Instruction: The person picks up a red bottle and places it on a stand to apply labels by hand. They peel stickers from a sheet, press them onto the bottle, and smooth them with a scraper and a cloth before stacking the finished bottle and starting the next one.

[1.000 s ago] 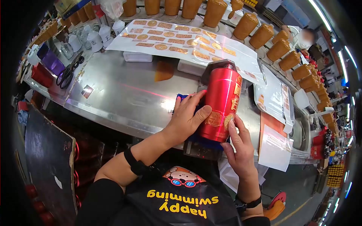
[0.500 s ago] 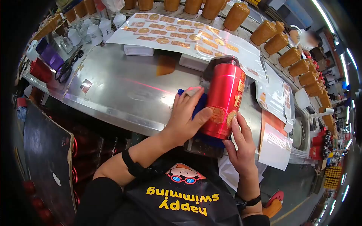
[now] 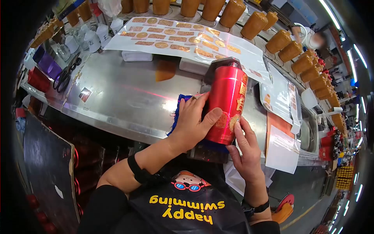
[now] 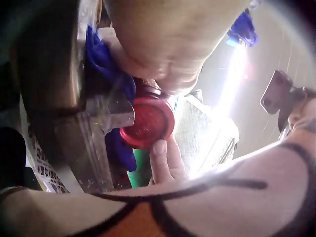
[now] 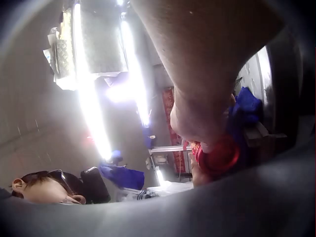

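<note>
A shiny red bottle (image 3: 225,91) with gold lettering leans in a dark metal stand (image 3: 211,70) at the bench's front edge. Its round base (image 4: 148,126) shows in the left wrist view. My left hand (image 3: 191,123) holds the bottle's left side, thumb over a gold rectangular label (image 3: 222,120) low on it. Blue cloth (image 3: 177,117) lies beneath that hand. At the lower right, my right hand (image 3: 248,156) touches the bottle with nearly straight fingers near a round gold label (image 3: 234,122). Its thumb is close to the base.
A sheet of gold labels (image 3: 171,37) lies beyond the stand on the steel bench (image 3: 124,89). Brown bottles (image 3: 255,24) line the back. Scissors (image 3: 64,78) and a purple container (image 3: 50,64) are at left, a sink (image 3: 311,136) at right. Another person (image 3: 311,39) is in the background.
Both hands stay at the bottle. The left fingers lifted slightly, then came down again beside it, and more blue cloth shows at their left. The head view has shifted slightly.
</note>
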Demonstrator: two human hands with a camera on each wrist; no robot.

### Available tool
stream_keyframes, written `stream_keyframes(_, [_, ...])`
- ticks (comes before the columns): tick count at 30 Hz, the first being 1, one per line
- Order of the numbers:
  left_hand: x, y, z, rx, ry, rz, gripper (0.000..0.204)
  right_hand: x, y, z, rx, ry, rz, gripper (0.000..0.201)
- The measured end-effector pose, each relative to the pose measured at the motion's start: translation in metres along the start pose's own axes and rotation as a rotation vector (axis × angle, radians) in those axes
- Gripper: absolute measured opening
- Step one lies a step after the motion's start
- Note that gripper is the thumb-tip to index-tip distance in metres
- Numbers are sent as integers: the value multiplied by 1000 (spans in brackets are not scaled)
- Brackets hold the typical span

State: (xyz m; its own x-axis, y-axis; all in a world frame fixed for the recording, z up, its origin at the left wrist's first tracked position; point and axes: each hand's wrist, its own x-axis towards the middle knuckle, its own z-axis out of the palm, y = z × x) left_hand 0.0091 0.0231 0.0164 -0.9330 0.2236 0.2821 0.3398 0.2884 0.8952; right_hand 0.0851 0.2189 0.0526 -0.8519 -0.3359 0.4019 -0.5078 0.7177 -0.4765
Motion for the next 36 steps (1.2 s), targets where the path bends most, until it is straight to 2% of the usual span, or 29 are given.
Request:
stream_keyframes(5, [-3,1,2,91,7,59,88,-1,0,1,-6,-1,0,68])
stream_keyframes(14, [-1,9,4,42,-8,-30,89,0,-1,-1,-4,-9,4,69])
stream_keyframes(17, [-2,7,6,65,-2,1,92,-1,-1,0,-18,-3,-4,69])
stream_keyframes(20, [1,13,9,135,-10,-60,98,-1,0,0,-19,-1,-3,69])
stream_keyframes(23, [-6,4,2,120,-102,-5,107,0,-2,-1,-38,-10,0,69])
stream_keyframes(26, [-18,-6,-20,240,-248,234,113,-1,-1,-3,-35,-23,13,67])
stream_keyframes(27, [-22,-9,-18,333,-199,321,114,-1,-2,-3,-35,-22,19,68])
stream_keyframes(30, [-18,-10,-20,438,-172,365,111,2,-4,-5,-45,-15,24,72])
stream_keyframes(33, [-20,7,-31,605,-126,438,107,4,-8,-10,-46,-27,37,75])
stream_keyframes(36, [-16,11,-34,449,-176,398,100,7,-8,-10,-33,-63,39,76])
